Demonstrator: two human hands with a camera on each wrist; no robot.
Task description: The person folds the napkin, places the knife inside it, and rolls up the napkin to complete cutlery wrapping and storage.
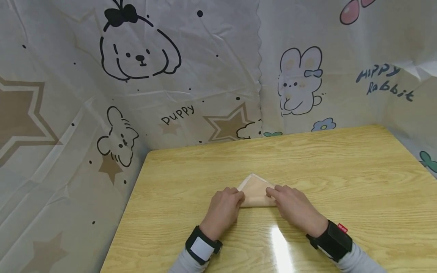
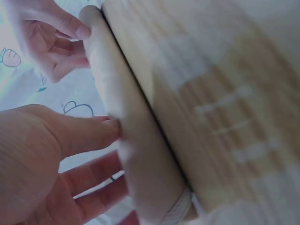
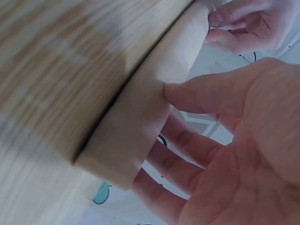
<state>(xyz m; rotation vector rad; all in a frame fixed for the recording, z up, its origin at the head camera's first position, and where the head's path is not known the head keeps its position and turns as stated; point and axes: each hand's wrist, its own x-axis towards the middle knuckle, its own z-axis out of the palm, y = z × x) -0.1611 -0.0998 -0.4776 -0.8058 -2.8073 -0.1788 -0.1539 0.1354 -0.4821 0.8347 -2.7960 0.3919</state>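
Note:
A beige folded cloth (image 1: 256, 193) lies on the table near its front middle, a pale-edged corner pointing away at the top. Its near edge forms a straight, thick fold, which the left wrist view shows as a smooth rounded band (image 2: 136, 140). My left hand (image 1: 224, 208) pinches the cloth's left part, thumb on the near side and fingers behind. At the right part my right hand (image 1: 297, 206) does the same; in the right wrist view its thumb (image 3: 201, 96) presses the fold, with the fingers spread behind it.
The wood-grain table (image 1: 177, 174) extends around the cloth on all sides. White fabric (image 1: 218, 76) printed with cartoon animals and stars hangs behind the table and along its left and right sides. A bright glare patch (image 1: 280, 246) shows on the tabletop between the forearms.

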